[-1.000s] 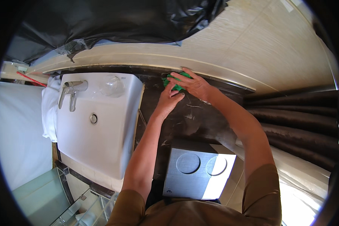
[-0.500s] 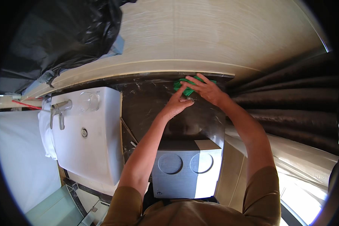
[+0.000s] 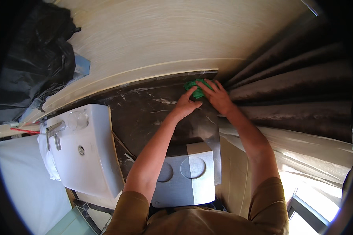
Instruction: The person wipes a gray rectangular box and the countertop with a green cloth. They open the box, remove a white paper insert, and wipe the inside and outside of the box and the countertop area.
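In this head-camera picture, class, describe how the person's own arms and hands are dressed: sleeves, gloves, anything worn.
Both forearms are bare. The left hand and right hand wear no gloves, and no ring, watch or band shows. Short olive-brown sleeves end above the elbows, part of a matching top along the lower edge.

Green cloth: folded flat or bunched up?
Bunched: the green cloth sits crumpled under both hands on the dark marble counter.

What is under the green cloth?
The green cloth lies on the dark marble counter, near its far corner beside the curtain. Both hands, left hand and right hand, press on it, hiding the stone directly beneath.
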Motion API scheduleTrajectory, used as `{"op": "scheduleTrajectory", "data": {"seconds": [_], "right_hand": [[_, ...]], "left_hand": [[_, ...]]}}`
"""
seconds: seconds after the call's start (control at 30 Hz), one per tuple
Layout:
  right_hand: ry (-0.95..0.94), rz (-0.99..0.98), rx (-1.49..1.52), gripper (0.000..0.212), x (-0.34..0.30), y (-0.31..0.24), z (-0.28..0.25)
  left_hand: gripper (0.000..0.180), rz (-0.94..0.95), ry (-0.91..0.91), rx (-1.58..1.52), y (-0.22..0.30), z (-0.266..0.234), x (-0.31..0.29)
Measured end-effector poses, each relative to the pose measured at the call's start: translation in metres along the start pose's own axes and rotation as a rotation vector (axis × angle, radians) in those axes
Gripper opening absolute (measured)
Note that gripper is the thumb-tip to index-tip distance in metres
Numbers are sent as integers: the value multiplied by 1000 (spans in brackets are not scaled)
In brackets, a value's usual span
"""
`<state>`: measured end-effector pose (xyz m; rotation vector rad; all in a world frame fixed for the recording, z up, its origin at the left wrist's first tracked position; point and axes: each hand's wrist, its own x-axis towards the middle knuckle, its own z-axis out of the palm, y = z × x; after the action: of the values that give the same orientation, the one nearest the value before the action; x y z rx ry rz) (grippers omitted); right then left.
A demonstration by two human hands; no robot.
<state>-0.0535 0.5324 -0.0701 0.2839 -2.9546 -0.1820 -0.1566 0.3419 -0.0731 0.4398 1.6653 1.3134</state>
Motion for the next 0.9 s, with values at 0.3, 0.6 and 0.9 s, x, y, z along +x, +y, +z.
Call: {"op": "scheduleTrajectory", "data": {"seconds": [0.3,0.6,0.9], "right_hand": [[47,377,426,57,-26,-44,10],[85,386,395,54,-93,-111,-29],[-126,385,720,50,-103,-122,-56]], "left_hand": [[64,209,130,308,3,12,-1],[58,152,-199,596,-21,11,-53],[59,-121,-554,615,1,-5,-87]]}}
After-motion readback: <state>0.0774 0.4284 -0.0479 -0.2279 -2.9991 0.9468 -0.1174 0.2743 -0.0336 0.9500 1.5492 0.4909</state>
